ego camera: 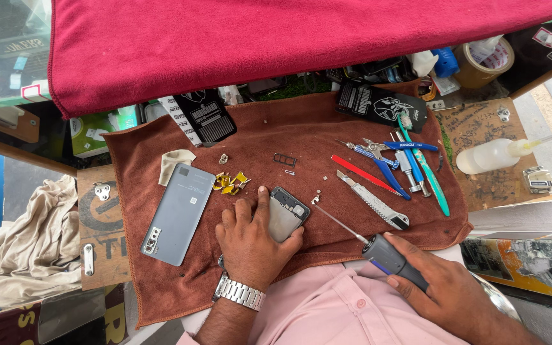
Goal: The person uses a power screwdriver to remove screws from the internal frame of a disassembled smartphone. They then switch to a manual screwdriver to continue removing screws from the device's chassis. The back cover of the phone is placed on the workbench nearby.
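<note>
Brown cloth [289, 137] holds one opened phone [287, 212] pinned under left hand [250, 239]; right hand [445, 291] grips one screwdriver [378, 249].

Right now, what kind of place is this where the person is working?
Probably a small phone repair stall. The left hand holds down an opened phone, the right hand grips a screwdriver, and a grey back cover and tools lie on a brown cloth.
</note>
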